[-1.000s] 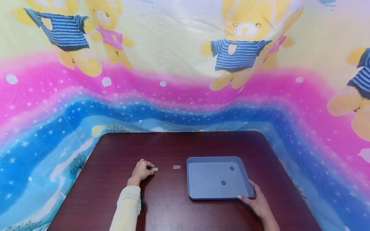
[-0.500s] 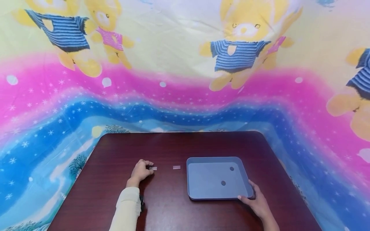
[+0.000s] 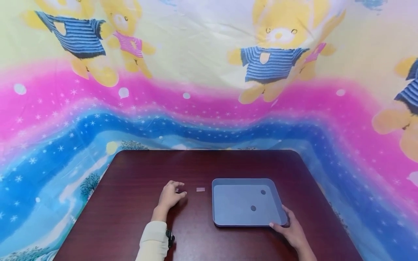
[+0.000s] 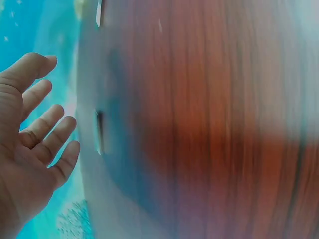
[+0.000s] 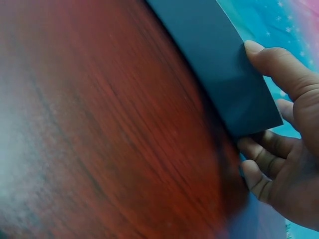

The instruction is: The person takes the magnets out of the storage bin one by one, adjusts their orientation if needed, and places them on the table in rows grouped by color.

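Note:
My left hand [image 3: 171,195] hovers over the table with fingers apart and holds nothing. One small flat rectangular piece [image 4: 98,132] lies on the table just beyond its fingers in the left wrist view; in the head view the hand mostly hides it. To the right, a second small pinkish rectangular piece [image 3: 200,189] lies between that hand and a grey tray [image 3: 228,220]. Two dark round discs, one nearer [image 3: 253,208] and one farther back [image 3: 263,192], are in the tray. My right hand [image 3: 294,230] grips the tray's near right corner, thumb [image 5: 255,47] on the rim and fingers underneath.
The dark red-brown wooden table [image 3: 156,166] has rounded far corners. A printed cloth [image 3: 196,72] with bears and snowflakes hangs behind it and down both sides. A dark band [image 3: 170,238] is on the left wrist.
My left hand has moved right, its fingers spreading from beside the left rectangular piece to over it. The right hand and the tray stay where they were; the head view has shifted slightly.

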Demonstrator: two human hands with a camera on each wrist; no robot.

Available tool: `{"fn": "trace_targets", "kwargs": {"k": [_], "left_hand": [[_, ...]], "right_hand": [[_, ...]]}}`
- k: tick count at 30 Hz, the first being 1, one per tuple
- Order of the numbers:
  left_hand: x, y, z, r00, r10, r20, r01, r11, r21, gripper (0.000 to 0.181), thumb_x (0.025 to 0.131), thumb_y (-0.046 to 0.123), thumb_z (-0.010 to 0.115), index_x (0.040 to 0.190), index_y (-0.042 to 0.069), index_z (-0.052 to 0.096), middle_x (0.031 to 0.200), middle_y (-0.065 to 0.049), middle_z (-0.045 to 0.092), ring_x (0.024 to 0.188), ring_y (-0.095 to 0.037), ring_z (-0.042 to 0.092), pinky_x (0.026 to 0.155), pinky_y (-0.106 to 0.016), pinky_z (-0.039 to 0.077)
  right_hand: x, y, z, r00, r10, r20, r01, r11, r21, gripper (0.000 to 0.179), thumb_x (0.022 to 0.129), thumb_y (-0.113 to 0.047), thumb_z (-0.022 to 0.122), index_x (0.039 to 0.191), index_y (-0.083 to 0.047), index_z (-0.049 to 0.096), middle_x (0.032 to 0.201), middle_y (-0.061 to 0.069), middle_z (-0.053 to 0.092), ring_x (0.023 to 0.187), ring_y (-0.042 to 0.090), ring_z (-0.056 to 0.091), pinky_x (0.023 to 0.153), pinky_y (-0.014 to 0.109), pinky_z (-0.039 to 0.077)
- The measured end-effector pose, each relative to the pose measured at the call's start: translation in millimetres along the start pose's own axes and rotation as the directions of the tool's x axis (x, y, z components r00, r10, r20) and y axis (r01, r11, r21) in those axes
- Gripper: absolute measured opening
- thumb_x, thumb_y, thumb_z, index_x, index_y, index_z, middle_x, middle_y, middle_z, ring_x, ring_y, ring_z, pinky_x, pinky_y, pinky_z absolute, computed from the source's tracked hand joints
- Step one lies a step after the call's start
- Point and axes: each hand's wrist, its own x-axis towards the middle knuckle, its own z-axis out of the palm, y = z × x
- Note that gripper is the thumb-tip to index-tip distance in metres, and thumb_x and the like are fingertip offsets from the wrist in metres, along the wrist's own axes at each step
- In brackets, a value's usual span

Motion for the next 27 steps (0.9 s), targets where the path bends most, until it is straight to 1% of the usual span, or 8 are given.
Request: {"fn": "trace_targets", "kwargs": {"k": [3, 5, 10, 12, 15, 22, 24, 27], "left_hand": [[-1.7, 13.5, 5.1, 0.999, 0.038, 0.002, -0.038, 0.999, 0.013, 0.035, 0.072, 0.021, 0.079, 0.104, 0.008, 0.069, 0.102, -0.006, 0.059, 0.081, -0.024, 0.06, 0.072, -0.039, 0.047], [-3.3, 20.8, 9.7, 0.998, 0.065, 0.001, -0.065, 0.998, 0.015, 0.035, 0.073, 0.022, 0.079, 0.104, 0.01, 0.069, 0.103, -0.005, 0.06, 0.085, -0.024, 0.058, 0.076, -0.043, 0.045], [-6.3, 35.2, 21.2, 0.993, 0.122, -0.001, -0.121, 0.991, -0.061, 0.034, 0.075, 0.019, 0.077, 0.106, 0.008, 0.068, 0.105, -0.007, 0.061, 0.098, -0.027, 0.058, 0.082, -0.047, 0.044], [-6.9, 41.1, 25.3, 0.991, 0.135, 0.004, -0.134, 0.985, -0.109, 0.034, 0.076, 0.017, 0.075, 0.107, 0.005, 0.068, 0.106, -0.008, 0.061, 0.097, -0.029, 0.057, 0.079, -0.044, 0.046], [-7.5, 49.7, 32.3, 0.989, 0.147, 0.012, -0.144, 0.977, -0.159, 0.034, 0.076, 0.017, 0.075, 0.107, 0.006, 0.068, 0.104, -0.009, 0.061, 0.094, -0.031, 0.058, 0.077, -0.04, 0.045], [-10.5, 71.1, 45.5, 0.986, 0.164, 0.034, -0.151, 0.958, -0.243, 0.035, 0.074, 0.014, 0.074, 0.106, 0.003, 0.067, 0.1, -0.015, 0.061, 0.091, -0.032, 0.059, 0.079, -0.045, 0.047], [-9.3, 77.2, 48.7, 0.983, 0.181, 0.039, -0.167, 0.957, -0.239, 0.035, 0.074, 0.015, 0.074, 0.106, 0.004, 0.067, 0.101, -0.013, 0.061, 0.091, -0.031, 0.059, 0.078, -0.043, 0.047], [-6.3, 86.7, 51.8, 0.977, 0.207, 0.05, -0.193, 0.961, -0.2, 0.035, 0.074, 0.018, 0.075, 0.106, 0.006, 0.068, 0.102, -0.008, 0.062, 0.089, -0.027, 0.059, 0.077, -0.037, 0.048]], "right_hand": [[0.6, -2.3, -0.6, 1.0, 0.01, 0.013, -0.01, 1.0, -0.008, 0.103, 0.072, -0.033, 0.08, 0.144, 0.004, 0.016, 0.136, 0.035, 0.028, 0.12, 0.047, 0.035, 0.095, 0.057, 0.03], [1.1, -3.6, -1.1, 1.0, 0.013, 0.017, -0.013, 1.0, -0.008, 0.104, 0.071, -0.033, 0.08, 0.143, 0.005, 0.016, 0.136, 0.036, 0.028, 0.12, 0.048, 0.034, 0.095, 0.058, 0.029], [2.6, -4.4, -1.5, 1.0, 0.006, 0.027, -0.006, 1.0, -0.004, 0.104, 0.071, -0.031, 0.081, 0.142, 0.006, 0.015, 0.135, 0.036, 0.028, 0.119, 0.047, 0.036, 0.095, 0.057, 0.03], [3.3, -5.0, -2.1, 1.0, 0.002, 0.03, -0.002, 1.0, -0.009, 0.104, 0.071, -0.031, 0.081, 0.142, 0.006, 0.015, 0.135, 0.036, 0.029, 0.118, 0.046, 0.037, 0.094, 0.057, 0.031], [3.9, -6.9, -3.0, 0.999, 0.0, 0.038, 0.002, 0.999, -0.034, 0.104, 0.071, -0.032, 0.08, 0.142, 0.007, 0.015, 0.134, 0.036, 0.029, 0.118, 0.047, 0.036, 0.094, 0.058, 0.03], [3.8, -10.2, -4.5, 0.998, 0.01, 0.059, -0.006, 0.997, -0.08, 0.103, 0.072, -0.035, 0.079, 0.141, 0.006, 0.015, 0.135, 0.037, 0.028, 0.118, 0.047, 0.035, 0.094, 0.059, 0.029], [3.9, -10.5, -5.3, 0.998, 0.012, 0.061, -0.006, 0.996, -0.092, 0.103, 0.072, -0.035, 0.079, 0.141, 0.006, 0.015, 0.135, 0.038, 0.027, 0.118, 0.048, 0.035, 0.094, 0.06, 0.028], [4.1, -10.4, -5.9, 0.998, 0.021, 0.064, -0.014, 0.995, -0.098, 0.104, 0.072, -0.036, 0.079, 0.141, 0.006, 0.014, 0.136, 0.037, 0.026, 0.12, 0.049, 0.033, 0.095, 0.061, 0.027]]}}
